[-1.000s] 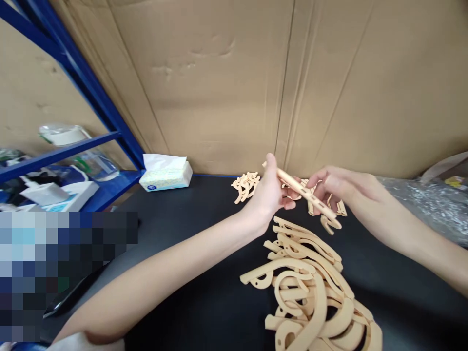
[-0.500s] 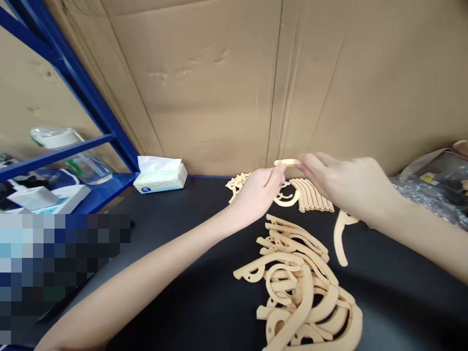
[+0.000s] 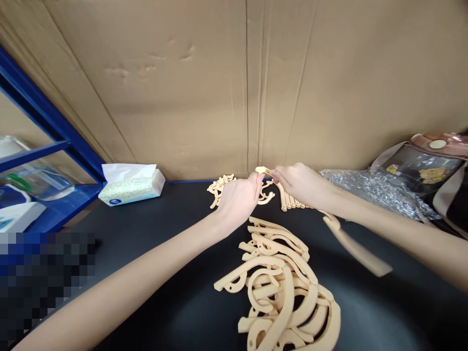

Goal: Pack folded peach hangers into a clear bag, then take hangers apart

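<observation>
Both my hands meet above the back of the black table. My left hand [image 3: 239, 200] is closed, pinching the end of a beige plastic hanger part [image 3: 261, 170]. The fingers of my right hand [image 3: 298, 183] are closed on the same part from the right. Below my right forearm a long beige hanger arm [image 3: 358, 248] shows, smeared by motion; where it joins is hidden by the hand. A heap of beige folding hangers [image 3: 281, 282] lies in front of me. Behind my hands are a row of hanger arms [image 3: 290, 201], partly covered, and loose hooks [image 3: 265, 194].
Small beige parts [image 3: 218, 186] lie piled at the table's back edge. A tissue box [image 3: 131, 185] stands at the back left beside a blue metal shelf [image 3: 78, 200]. Crinkled clear plastic [image 3: 373, 192] and a transparent bag [image 3: 420, 165] are at the right. Cardboard [image 3: 204, 97] walls the back.
The view has turned to the right. The hanger arm below my right forearm has swung outward to the right. Both hands keep hold of the small part, now closer together.
</observation>
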Motion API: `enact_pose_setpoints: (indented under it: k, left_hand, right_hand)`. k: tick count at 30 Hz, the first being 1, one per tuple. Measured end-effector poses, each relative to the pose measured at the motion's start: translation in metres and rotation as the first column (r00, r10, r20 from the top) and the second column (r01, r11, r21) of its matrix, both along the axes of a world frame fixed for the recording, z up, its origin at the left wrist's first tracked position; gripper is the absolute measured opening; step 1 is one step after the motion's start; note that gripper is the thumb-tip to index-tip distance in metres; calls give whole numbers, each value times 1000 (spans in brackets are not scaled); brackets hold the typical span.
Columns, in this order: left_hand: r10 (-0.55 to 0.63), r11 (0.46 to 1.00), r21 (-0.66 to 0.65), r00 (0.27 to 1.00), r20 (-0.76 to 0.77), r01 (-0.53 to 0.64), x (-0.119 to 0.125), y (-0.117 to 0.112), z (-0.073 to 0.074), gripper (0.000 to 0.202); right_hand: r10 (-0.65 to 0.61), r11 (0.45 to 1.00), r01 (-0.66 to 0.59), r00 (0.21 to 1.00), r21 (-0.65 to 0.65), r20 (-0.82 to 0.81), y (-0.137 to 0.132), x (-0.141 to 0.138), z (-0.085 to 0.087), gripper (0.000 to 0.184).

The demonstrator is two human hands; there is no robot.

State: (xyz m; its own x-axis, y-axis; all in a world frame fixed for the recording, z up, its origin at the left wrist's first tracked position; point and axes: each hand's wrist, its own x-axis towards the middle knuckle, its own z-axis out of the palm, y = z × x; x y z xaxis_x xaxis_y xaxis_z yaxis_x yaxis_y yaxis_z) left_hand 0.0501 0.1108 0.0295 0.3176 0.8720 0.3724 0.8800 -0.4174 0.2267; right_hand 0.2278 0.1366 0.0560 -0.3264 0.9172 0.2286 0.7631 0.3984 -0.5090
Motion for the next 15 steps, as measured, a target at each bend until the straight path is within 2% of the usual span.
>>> enact_pose_setpoints:
  k: [3, 6, 8, 11, 13, 15]
  left_hand:
    - [-36, 999, -37, 999, -2, 36, 3, 9, -1, 48]
    - [-66, 989, -132, 997, 36, 70, 3, 32, -6, 55]
    - [-52, 978, -199, 997, 63, 63, 2, 50, -12, 57]
    - [31, 968, -249, 996, 89, -8, 0, 65, -18, 45]
    - [81, 963, -266, 988, 132, -43, -3, 61, -18, 39]
    - [72, 951, -310, 980, 185, -12, -6, 51, -13, 52]
  right_hand:
    - [-46, 988, 23, 988, -154, -148, 15, 12, 0, 31]
    - [-116, 970, 31, 931, -242, -347, 23, 20, 0, 34]
    - [-153, 964, 24, 866, -266, -475, 23, 21, -2, 30]
    - [-200, 963, 27, 740, -269, -643, 19, 22, -3, 22]
    - [-221, 967, 48, 643, -249, -733, 15, 27, -4, 16]
    - [-231, 971, 83, 556, -223, -798, 10, 33, -4, 9]
